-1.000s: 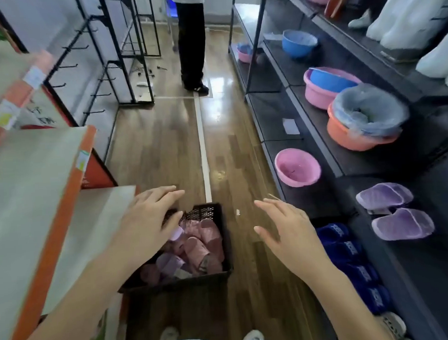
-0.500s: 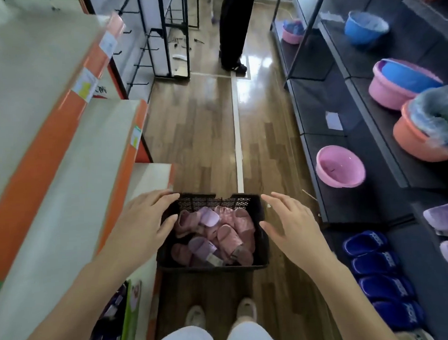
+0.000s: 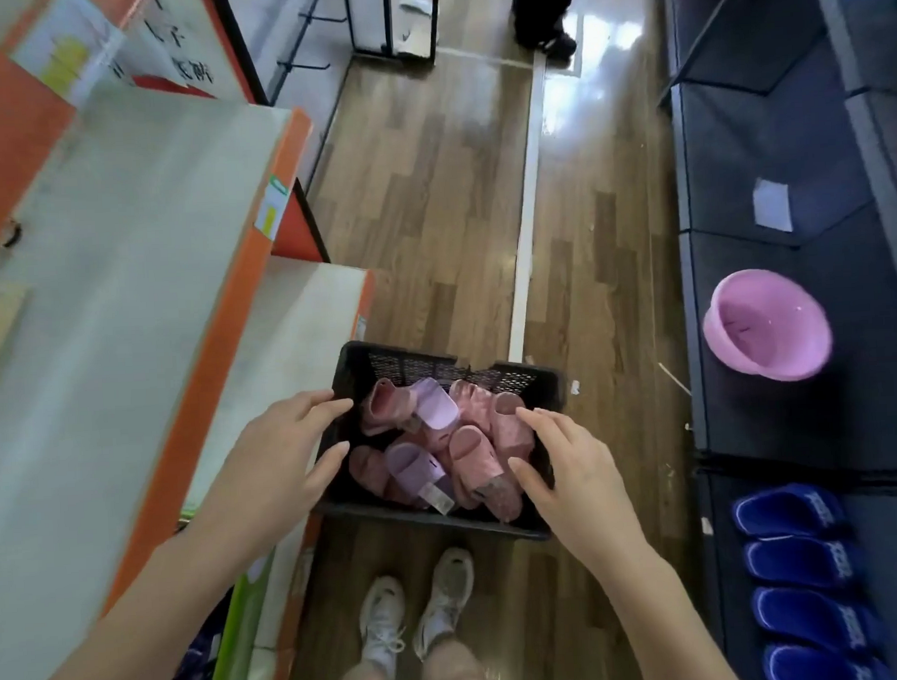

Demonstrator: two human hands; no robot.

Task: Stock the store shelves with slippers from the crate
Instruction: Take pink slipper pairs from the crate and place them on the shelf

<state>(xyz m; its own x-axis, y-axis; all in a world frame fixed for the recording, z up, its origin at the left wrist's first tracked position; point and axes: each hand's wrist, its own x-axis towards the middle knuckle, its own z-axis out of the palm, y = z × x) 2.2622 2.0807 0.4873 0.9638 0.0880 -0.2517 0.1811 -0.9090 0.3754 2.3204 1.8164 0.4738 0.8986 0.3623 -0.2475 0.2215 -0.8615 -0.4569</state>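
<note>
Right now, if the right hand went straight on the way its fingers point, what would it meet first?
Probably the pink slippers in the black crate: the open right hand points at them over the crate's right side. Depth is unclear; it might brush the rim first.

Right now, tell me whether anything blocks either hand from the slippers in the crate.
Nothing visible does. The crate has no lid, and the slippers lie uncovered in a loose pile. The left hand and right hand are open above its two sides, holding nothing.
</note>
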